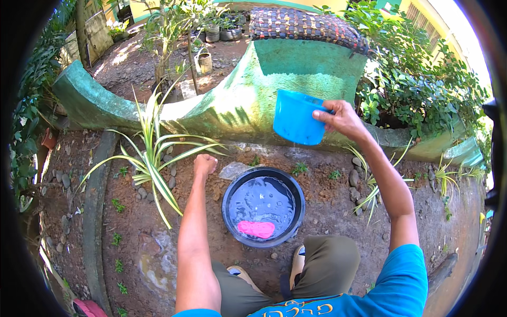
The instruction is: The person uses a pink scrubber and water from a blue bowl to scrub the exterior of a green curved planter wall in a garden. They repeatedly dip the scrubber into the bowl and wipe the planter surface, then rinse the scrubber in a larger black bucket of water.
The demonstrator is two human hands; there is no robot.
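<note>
My right hand [336, 119] grips a blue plastic dipper [298, 119] by its handle, holding it tilted in the air in front of the green wall. Whether any water is inside the dipper is hidden. Below and to its left, a black plastic basin [228, 222] stands on the soil before my feet. Bubbly water [261, 200] fills part of it, and a pink oblong brush-like object [256, 229] lies at its near side. My left hand [205, 164] is curled into a loose fist left of the basin's far rim, with nothing seen in it.
A woven mat [305, 27] drapes over the top of the curved green concrete wall [253, 99]. A spider-like striped plant [150, 158] grows at the left, near a concrete edging [94, 222]. A flat stone [234, 170] touches the basin's far side. Leafy shrubs [408, 75] crowd the right.
</note>
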